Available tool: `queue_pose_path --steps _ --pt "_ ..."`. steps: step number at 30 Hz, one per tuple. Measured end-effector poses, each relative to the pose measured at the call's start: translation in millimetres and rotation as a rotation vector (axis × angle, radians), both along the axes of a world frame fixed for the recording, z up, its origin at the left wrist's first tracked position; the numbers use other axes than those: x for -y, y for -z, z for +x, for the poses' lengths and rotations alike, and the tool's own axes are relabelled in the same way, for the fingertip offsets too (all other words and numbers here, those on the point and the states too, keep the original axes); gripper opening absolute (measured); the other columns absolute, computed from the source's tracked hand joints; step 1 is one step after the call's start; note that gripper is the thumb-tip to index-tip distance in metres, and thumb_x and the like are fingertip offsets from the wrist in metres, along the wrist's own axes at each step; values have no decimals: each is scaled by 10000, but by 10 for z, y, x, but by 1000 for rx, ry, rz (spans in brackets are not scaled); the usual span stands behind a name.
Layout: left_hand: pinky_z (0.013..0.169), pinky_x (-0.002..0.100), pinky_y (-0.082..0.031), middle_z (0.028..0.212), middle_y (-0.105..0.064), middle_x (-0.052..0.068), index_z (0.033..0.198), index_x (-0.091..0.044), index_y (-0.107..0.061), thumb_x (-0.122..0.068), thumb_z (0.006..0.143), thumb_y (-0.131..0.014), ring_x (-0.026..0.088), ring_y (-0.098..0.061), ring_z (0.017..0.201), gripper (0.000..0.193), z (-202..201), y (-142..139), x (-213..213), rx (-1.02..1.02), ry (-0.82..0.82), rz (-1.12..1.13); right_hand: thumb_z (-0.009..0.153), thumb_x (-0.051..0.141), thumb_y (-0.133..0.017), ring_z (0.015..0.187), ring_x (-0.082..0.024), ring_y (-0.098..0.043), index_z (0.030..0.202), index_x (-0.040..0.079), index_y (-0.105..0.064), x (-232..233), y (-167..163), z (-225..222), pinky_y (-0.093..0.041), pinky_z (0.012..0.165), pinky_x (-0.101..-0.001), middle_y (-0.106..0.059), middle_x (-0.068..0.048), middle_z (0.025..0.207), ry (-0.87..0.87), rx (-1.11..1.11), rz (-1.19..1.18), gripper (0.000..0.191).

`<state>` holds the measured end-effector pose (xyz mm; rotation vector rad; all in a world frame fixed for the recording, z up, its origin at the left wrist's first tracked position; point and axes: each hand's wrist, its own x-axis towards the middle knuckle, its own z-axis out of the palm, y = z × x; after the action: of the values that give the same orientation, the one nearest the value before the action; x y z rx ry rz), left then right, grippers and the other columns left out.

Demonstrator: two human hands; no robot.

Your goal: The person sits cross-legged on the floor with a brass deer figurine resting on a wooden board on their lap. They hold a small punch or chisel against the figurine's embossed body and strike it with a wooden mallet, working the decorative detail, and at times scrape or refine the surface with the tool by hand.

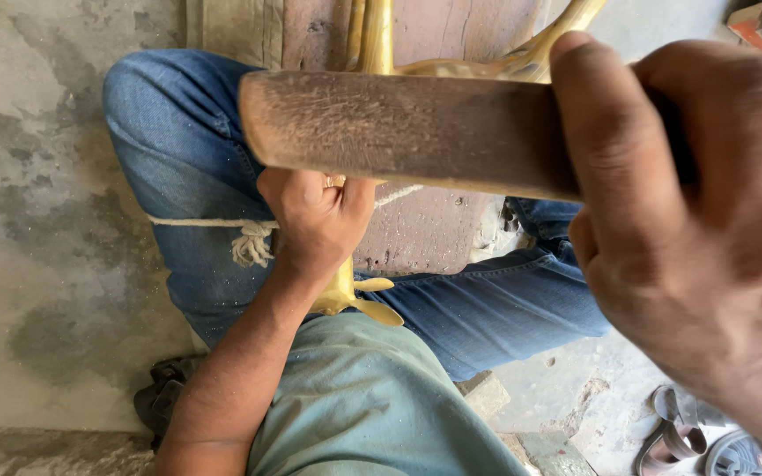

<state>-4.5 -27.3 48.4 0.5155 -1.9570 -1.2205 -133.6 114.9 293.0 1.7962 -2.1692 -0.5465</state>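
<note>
The right hand point(707, 238) is very close to the camera and fills the right side of the view. It is wrapped tight around a thick wooden stick point(407, 128), which lies across the top middle of the view, with its rough, blunt end pointing left. The thumb lies over the top of the stick. Lower down, in the middle, the left hand point(315, 216) is closed around a yellow metal piece point(355, 295). This piece is smooth and shiny, with small curved tips that stick out just below the hand. More of the same yellow metal point(522, 57) shows far up, behind the stick, where it bends and forks. The metal piece lies along a flat reddish block point(434, 234) that sits between the person's knees. A pale rope point(253, 238) with a frayed knot runs across the left leg, just beside the left hand. The person wears blue jeans point(178, 150) and a grey-green shirt point(372, 405). The floor point(37, 220) is grey, patchy and dusty. Near the bottom right there are sandals point(698, 441) on the floor, and a dark sandal point(162, 397) shows near the left arm.
</note>
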Motion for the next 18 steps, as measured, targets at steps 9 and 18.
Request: queue_pose_path --steps 9,18 --pt "716 455 -521 856 -659 117 928 1 -641 16 873 -737 350 -682 758 112 -65 -122 32 -78 -89 -342 820 -70 -751 961 -248 -635 1516 5 -577 -13 -31 8 -545 759 -332 -591 -159 1175 57 38 6 721" --pt "808 261 -630 1061 -642 95 1245 -8 -465 -53 1130 -672 138 -706 925 240 246 -105 256 -281 0 504 933 -179 -512 919 -225 -705 1448 -49 -495 -738 455 -168 -595 781 -276 -637 -207 1141 396 515 -387 532"
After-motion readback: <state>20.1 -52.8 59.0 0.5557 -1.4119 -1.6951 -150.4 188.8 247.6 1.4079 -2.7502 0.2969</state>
